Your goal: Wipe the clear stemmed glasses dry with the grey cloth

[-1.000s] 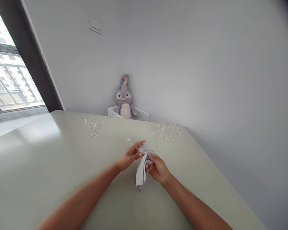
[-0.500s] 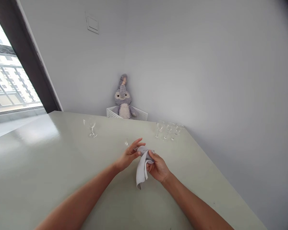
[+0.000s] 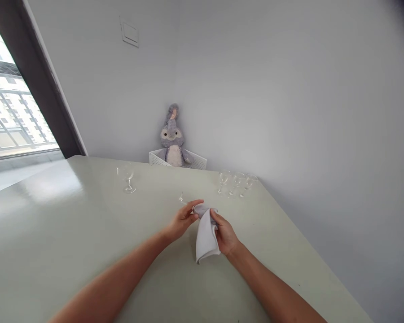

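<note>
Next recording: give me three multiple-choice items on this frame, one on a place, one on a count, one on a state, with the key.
1. Where does the grey plush rabbit sit?
A. in the white perforated basket at the wall
B. on the windowsill
C. beside the lone glass

2. How many clear stemmed glasses stand grouped at the table's far right?
A. one
B. three
C. five

3. What is the right hand doing?
A. resting flat
B. gripping the white cloth
C. lifting the rabbit

Key: 1 A, the basket rim surrounds it; 2 B, three bowls side by side; 3 B, fingers close on the cloth wrapped over the small clear glass that the left hand holds.
</note>
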A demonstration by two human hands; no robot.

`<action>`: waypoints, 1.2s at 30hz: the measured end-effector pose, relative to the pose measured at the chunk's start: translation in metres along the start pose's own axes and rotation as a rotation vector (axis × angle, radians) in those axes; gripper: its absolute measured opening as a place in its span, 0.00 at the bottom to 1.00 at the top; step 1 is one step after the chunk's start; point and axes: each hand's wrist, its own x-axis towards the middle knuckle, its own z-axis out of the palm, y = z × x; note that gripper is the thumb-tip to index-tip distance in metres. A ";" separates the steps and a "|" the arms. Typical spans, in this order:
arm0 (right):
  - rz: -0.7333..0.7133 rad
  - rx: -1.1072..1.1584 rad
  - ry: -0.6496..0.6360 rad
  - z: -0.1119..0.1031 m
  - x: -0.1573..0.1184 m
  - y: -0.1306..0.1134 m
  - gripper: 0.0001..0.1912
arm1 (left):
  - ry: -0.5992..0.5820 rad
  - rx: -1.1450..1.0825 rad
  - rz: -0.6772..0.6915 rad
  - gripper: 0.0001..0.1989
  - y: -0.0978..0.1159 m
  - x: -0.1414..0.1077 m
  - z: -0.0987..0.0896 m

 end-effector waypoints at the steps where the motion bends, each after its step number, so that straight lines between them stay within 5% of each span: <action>1: -0.043 -0.106 -0.027 0.001 -0.002 0.000 0.19 | 0.011 -0.023 -0.009 0.25 0.002 0.001 -0.001; 5: -0.364 -0.748 -0.103 0.004 -0.012 0.006 0.20 | 0.063 -0.006 -0.108 0.27 0.000 0.001 -0.007; 7: -0.472 -0.883 -0.089 0.001 -0.011 0.007 0.18 | 0.094 0.028 -0.113 0.26 -0.006 0.000 -0.008; 9: -0.427 -0.791 -0.052 -0.003 -0.007 0.004 0.15 | 0.120 0.046 -0.076 0.25 -0.014 -0.001 -0.006; 13: -0.088 -0.188 0.024 -0.010 0.005 0.001 0.14 | 0.126 0.056 0.070 0.26 -0.021 0.001 0.000; 16: 0.033 0.090 0.000 -0.006 0.007 0.003 0.14 | 0.103 0.001 0.116 0.22 -0.016 0.002 0.000; 18: -0.006 0.024 -0.037 -0.001 0.003 0.005 0.13 | 0.109 -0.034 0.074 0.22 -0.010 0.002 -0.002; 24: -0.375 -0.645 -0.100 0.008 -0.011 0.001 0.14 | 0.135 -0.073 -0.188 0.20 -0.008 0.002 -0.003; 27: -0.259 -0.474 0.003 0.002 -0.004 0.002 0.13 | 0.193 -0.062 -0.140 0.21 -0.010 0.001 0.001; 31: -0.004 -0.077 0.037 -0.004 0.004 0.004 0.17 | 0.130 -0.055 -0.010 0.23 -0.006 0.001 0.002; 33: -0.052 -0.129 -0.025 -0.001 0.002 0.004 0.17 | 0.112 -0.066 -0.016 0.25 -0.005 0.001 0.000; 36: -0.291 -0.507 -0.094 0.002 -0.004 0.003 0.17 | 0.151 -0.044 -0.099 0.27 -0.007 0.003 -0.003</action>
